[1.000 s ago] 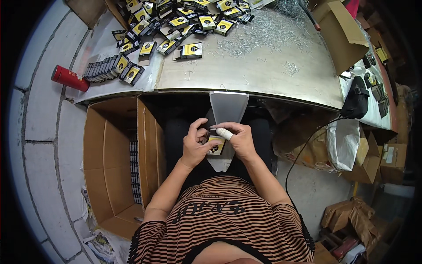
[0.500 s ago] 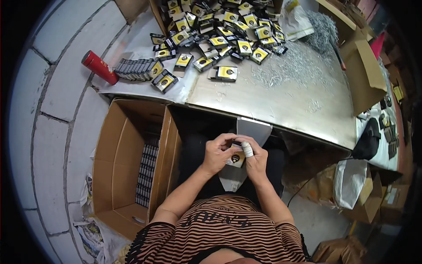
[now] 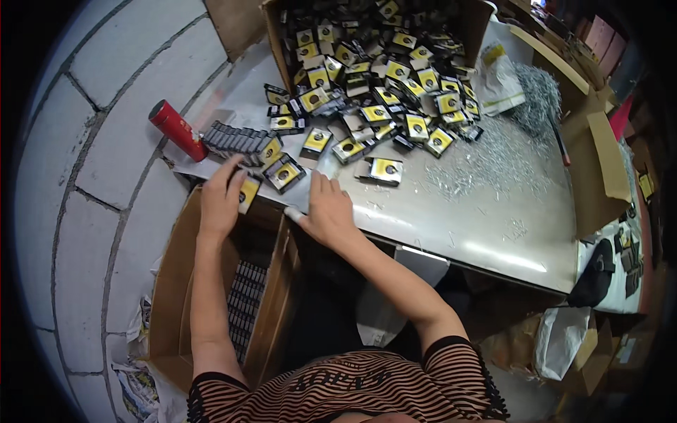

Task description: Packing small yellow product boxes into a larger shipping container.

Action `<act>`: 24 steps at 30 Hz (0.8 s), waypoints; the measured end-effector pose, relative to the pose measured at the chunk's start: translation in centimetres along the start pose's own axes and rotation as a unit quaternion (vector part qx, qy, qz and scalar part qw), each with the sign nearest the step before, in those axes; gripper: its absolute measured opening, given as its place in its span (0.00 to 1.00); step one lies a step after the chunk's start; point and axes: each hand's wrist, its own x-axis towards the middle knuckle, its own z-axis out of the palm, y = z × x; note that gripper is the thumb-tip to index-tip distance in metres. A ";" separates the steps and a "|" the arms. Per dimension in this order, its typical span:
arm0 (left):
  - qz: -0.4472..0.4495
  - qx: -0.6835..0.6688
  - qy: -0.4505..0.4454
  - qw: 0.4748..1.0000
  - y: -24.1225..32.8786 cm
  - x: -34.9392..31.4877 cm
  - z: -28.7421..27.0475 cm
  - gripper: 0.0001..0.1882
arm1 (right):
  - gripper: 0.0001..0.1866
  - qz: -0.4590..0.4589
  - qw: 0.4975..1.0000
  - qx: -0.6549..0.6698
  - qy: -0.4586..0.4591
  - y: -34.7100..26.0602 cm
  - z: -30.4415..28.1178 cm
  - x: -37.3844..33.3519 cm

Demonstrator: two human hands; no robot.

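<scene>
My left hand [image 3: 221, 201] is at the near left edge of the table, fingers closed on a small yellow-and-black box [image 3: 247, 193]. Just beyond it, a row of similar small boxes [image 3: 236, 139] stands on edge. A loose small box [image 3: 284, 173] lies tilted at the near end of that row. Over the table edge, right of the loose box, is my right hand [image 3: 330, 213]. Its fingers are stretched forward and a white-wrapped digit sticks out to the left; nothing shows in its grasp.
A red flask [image 3: 178, 131] leans beside the row. An open carton [image 3: 275, 44] spills a heap of small boxes at the back. Loose metal pins [image 3: 486, 173] cover the table's right part. Below left, a deep cardboard box [image 3: 281, 282] holds rows of packed boxes [image 3: 247, 303].
Both hands have left my lap, where they held a small box together. The left hand has carried a box up to the row; the right hand has moved forward and left to the table edge.
</scene>
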 end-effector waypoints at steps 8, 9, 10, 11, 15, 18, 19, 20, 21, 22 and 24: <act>-0.072 -0.028 -0.039 0.996 -6.1 -5.6 0.6 0.17 | 0.28 0.010 1.000 -0.013 0.009 -1.1 6.7 7.8; -0.007 -0.020 -0.019 1.000 -5.8 -5.3 1.3 0.16 | 0.28 -0.018 1.000 0.022 -0.005 -0.7 6.6 9.3; 0.055 -0.006 -0.025 0.998 -5.1 -4.7 2.1 0.16 | 0.28 -0.042 0.997 0.056 -0.020 -0.4 6.3 10.9; 0.117 0.009 -0.027 0.993 -4.2 -3.8 2.9 0.16 | 0.25 -0.068 0.996 0.053 0.025 -0.6 6.1 12.6; 0.159 0.049 0.039 0.985 -2.9 0.6 7.5 0.18 | 0.24 -0.018 0.999 0.046 0.003 0.3 3.5 14.4; 0.102 0.124 0.056 0.985 -4.2 4.1 10.0 0.25 | 0.19 -0.046 0.995 0.063 0.064 2.9 -1.4 10.5; 0.089 0.164 0.047 0.981 -4.4 4.4 10.8 0.27 | 0.17 -0.033 0.995 0.080 0.048 4.2 -3.7 8.1; 0.072 0.209 0.039 0.974 -5.0 4.6 11.2 0.29 | 0.17 -0.010 0.999 0.043 0.011 5.5 -5.4 5.8; 0.036 0.198 0.012 0.979 -4.8 4.6 11.5 0.33 | 0.16 -0.002 1.000 0.019 0.006 7.0 -7.4 3.1; 0.061 0.181 0.024 0.981 -4.2 4.3 11.2 0.36 | 0.15 0.008 1.000 -0.001 0.002 8.9 -9.1 0.4; 0.177 0.165 0.071 0.968 -2.6 5.0 11.1 0.32 | 0.16 0.036 0.997 -0.064 0.020 13.5 -12.1 -5.2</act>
